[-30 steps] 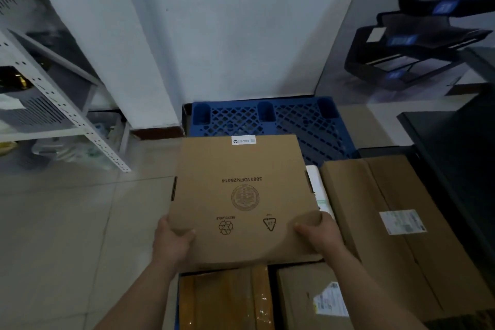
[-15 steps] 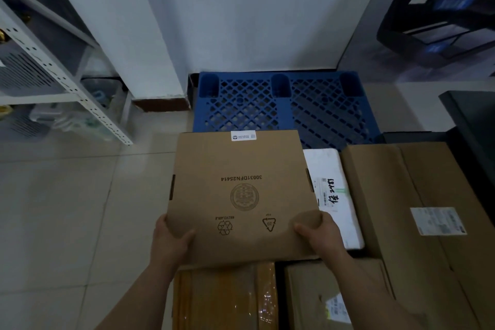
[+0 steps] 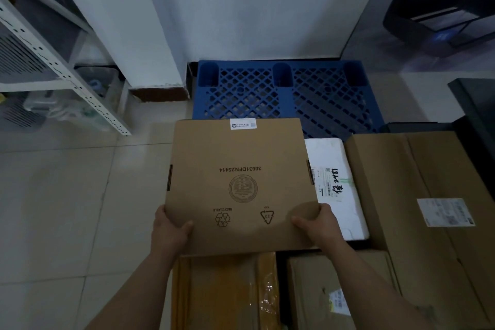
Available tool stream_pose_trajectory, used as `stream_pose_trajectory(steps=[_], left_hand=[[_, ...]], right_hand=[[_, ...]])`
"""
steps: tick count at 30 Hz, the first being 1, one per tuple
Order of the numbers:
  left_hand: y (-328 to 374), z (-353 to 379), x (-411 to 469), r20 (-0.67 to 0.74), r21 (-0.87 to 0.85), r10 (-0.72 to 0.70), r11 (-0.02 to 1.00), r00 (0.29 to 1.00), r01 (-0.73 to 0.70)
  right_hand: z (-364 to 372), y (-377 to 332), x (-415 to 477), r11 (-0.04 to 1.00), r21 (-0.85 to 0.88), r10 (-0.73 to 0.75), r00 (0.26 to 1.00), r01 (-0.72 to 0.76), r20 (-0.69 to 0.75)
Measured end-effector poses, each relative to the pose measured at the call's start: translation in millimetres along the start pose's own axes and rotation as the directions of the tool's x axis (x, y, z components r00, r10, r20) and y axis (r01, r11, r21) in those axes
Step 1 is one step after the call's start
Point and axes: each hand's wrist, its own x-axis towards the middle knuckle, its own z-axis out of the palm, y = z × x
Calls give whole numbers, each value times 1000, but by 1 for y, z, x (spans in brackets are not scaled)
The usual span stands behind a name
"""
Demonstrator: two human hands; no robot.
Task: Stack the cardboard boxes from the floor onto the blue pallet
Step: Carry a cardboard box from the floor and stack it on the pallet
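Box in hand: flat square brown cardboard box (image 3: 241, 185), printed face up, with a white sticker at its far edge; the code 30031DFN25414 and the recycling marks read upside down.
Box position: held over the near cartons. Its far edge overlaps the pallet's near rim in the head view; contact with anything below cannot be told.
Left hand: left hand (image 3: 169, 228) grasps the near-left corner, thumb on the top face, fingers hidden underneath.
Right hand: right hand (image 3: 318, 222) grasps the near-right corner, thumb on top, fingers hidden underneath.
Pallet: blue plastic lattice pallet (image 3: 284, 94) lies against the white wall (image 3: 254, 8), beyond the held box.
Stock nearby: white foam box (image 3: 337, 190) with a handwritten label, just right of the held box; large brown cardboard carton (image 3: 401, 195) with a white label, further right; yellow-taped carton (image 3: 225, 292) and small brown labelled carton (image 3: 321, 289) side by side under the near edge.
Surroundings: white perforated metal shelf (image 3: 88, 96) at left; pale tiled floor (image 3: 67, 195).
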Motion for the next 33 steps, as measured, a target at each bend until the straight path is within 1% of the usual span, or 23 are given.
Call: stream_pose_trajectory(steps=[6, 11, 15, 25, 33], left_hand=[[4, 1, 3, -23, 39, 28, 999, 999, -27], [4, 1, 9, 3, 70, 49, 996, 999, -49], [-8, 3, 4, 13, 113, 43, 993, 999, -44], [-10, 6, 9, 33, 223, 6, 975, 999, -14], [-9, 11, 10, 12, 256, -33, 966, 999, 29]], right_hand=[[1, -1, 2, 1000, 4, -15, 1000, 15, -1], [4, 2, 7, 1000, -1, -6, 1000, 6, 15], [6, 6, 6, 1000, -30, 2, 1000, -1, 29], [8, 9, 5, 999, -41, -18, 997, 21, 73], [9, 12, 7, 1000, -8, -23, 995, 24, 94]])
